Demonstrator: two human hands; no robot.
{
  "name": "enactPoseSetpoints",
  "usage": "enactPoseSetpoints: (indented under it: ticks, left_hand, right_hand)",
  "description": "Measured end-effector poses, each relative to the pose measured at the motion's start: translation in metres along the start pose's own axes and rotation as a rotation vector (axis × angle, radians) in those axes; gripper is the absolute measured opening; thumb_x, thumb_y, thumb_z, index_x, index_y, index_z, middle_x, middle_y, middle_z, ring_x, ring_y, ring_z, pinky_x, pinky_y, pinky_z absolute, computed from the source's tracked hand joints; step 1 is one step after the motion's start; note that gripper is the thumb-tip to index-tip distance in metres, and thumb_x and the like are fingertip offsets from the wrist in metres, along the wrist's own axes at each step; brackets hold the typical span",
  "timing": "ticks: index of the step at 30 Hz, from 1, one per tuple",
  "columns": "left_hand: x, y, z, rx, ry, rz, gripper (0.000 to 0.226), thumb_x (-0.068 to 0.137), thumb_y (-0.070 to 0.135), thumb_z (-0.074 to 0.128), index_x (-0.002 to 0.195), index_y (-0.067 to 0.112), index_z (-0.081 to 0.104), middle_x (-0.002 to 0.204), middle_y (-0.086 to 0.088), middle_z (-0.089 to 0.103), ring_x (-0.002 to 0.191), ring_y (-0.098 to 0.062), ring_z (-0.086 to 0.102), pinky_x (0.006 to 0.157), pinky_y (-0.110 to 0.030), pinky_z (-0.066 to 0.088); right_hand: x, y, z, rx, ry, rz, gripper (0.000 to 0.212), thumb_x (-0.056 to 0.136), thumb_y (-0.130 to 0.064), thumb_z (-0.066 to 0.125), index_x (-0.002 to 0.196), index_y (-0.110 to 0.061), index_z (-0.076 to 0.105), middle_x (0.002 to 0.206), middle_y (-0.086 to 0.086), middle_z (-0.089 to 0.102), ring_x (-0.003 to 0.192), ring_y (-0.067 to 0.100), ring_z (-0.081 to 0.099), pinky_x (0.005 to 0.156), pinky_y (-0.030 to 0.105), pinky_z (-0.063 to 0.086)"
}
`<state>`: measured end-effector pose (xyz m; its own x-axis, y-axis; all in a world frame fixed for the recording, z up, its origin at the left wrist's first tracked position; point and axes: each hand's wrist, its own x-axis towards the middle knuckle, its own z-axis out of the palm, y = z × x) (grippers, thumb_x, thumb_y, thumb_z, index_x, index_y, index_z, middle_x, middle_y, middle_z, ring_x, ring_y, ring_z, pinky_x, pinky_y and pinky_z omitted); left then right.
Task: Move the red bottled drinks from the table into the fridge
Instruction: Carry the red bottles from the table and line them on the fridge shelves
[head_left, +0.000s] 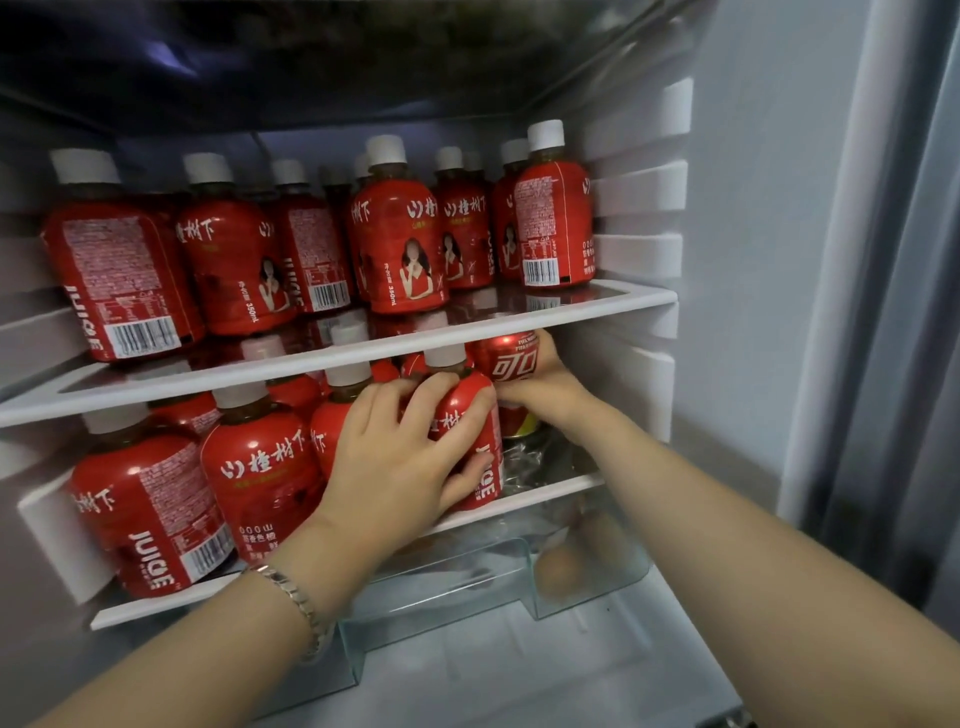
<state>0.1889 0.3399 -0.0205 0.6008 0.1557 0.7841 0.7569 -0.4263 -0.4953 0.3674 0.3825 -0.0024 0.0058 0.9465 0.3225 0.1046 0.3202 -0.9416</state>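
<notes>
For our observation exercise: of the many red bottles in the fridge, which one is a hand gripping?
The rightmost bottle on the lower shelf: the left hand curls round it. No other is gripped; the right hand holds a can.

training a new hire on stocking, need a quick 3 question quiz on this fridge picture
1. True or false: the left hand grips a bottle at the lower shelf.
2. What does the right hand hold? A) a red can B) a glass jar C) nothing
3. Fill in: the bottles' caps are all ___ in colour.

Key: 1 true; 2 A; 3 white
</notes>
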Motion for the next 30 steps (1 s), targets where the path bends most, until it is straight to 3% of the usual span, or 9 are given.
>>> enactPoseSetpoints:
  ticks: [4,8,11,15,20,26,30]
  left_hand:
    - [-0.001,0.001,0.002,0.024,0.012,0.006,0.043,0.086,0.043,0.052,0.122,0.019,0.052,0.110,-0.017,0.064,0.091,-0.032,0.047,0.080,-0.042,0.036]
    - [-0.002,0.001,0.002,0.022,0.006,0.002,0.043,0.087,0.043,0.052,0.122,0.019,0.052,0.110,-0.018,0.063,0.092,-0.032,0.046,0.081,-0.042,0.037]
    - [-0.001,0.001,0.002,0.022,0.003,0.004,0.043,0.087,0.043,0.052,0.122,0.019,0.052,0.110,-0.017,0.063,0.092,-0.032,0.047,0.080,-0.042,0.037]
    - [0.000,0.001,0.001,0.024,0.006,0.005,0.043,0.088,0.043,0.050,0.123,0.019,0.051,0.109,-0.017,0.063,0.091,-0.032,0.048,0.080,-0.043,0.037]
    - [-0.001,0.001,0.000,0.022,0.004,0.002,0.043,0.088,0.042,0.051,0.125,0.019,0.050,0.117,-0.014,0.051,0.093,-0.032,0.047,0.081,-0.043,0.037]
    - [-0.001,0.002,-0.001,0.024,-0.017,0.007,0.044,0.089,0.042,0.049,0.127,0.018,0.048,0.119,-0.013,0.046,0.093,-0.033,0.047,0.081,-0.044,0.037]
    - [-0.002,0.001,-0.002,0.030,-0.046,0.019,0.044,0.091,0.040,0.047,0.128,0.017,0.047,0.117,-0.017,0.052,0.094,-0.034,0.048,0.082,-0.045,0.039]
  right_hand:
    - [0.014,0.003,-0.002,-0.092,-0.056,0.009,0.070,0.072,0.000,0.076,0.128,-0.015,0.037,0.105,-0.009,0.055,0.092,0.000,0.053,0.085,0.016,0.045]
    - [0.026,0.011,0.009,-0.055,-0.053,-0.044,0.061,0.074,0.005,0.074,0.125,-0.005,0.042,0.118,0.012,0.059,0.086,-0.002,0.056,0.071,0.004,0.048]
    - [0.036,0.022,0.006,-0.012,-0.029,-0.038,0.062,0.074,0.007,0.073,0.126,-0.002,0.040,0.120,0.014,0.058,0.090,0.002,0.057,0.070,0.003,0.047]
    - [0.048,0.036,-0.001,-0.102,-0.122,0.077,0.093,0.071,0.003,0.075,0.143,-0.016,0.019,0.129,0.004,0.052,0.119,0.018,0.051,0.071,0.016,0.047]
    - [0.052,0.042,-0.002,-0.199,-0.124,0.119,0.100,0.075,0.001,0.069,0.147,-0.024,0.003,0.135,0.003,0.043,0.124,0.019,0.045,0.086,0.026,0.042]
    - [0.055,0.053,0.002,-0.217,-0.076,0.090,0.101,0.075,-0.002,0.074,0.147,-0.023,0.007,0.138,0.004,0.045,0.128,0.020,0.044,0.106,0.036,0.038]
    - [0.063,0.055,0.006,-0.216,-0.033,0.076,0.104,0.069,-0.007,0.080,0.147,-0.024,0.014,0.137,0.005,0.048,0.127,0.020,0.046,0.108,0.043,0.038]
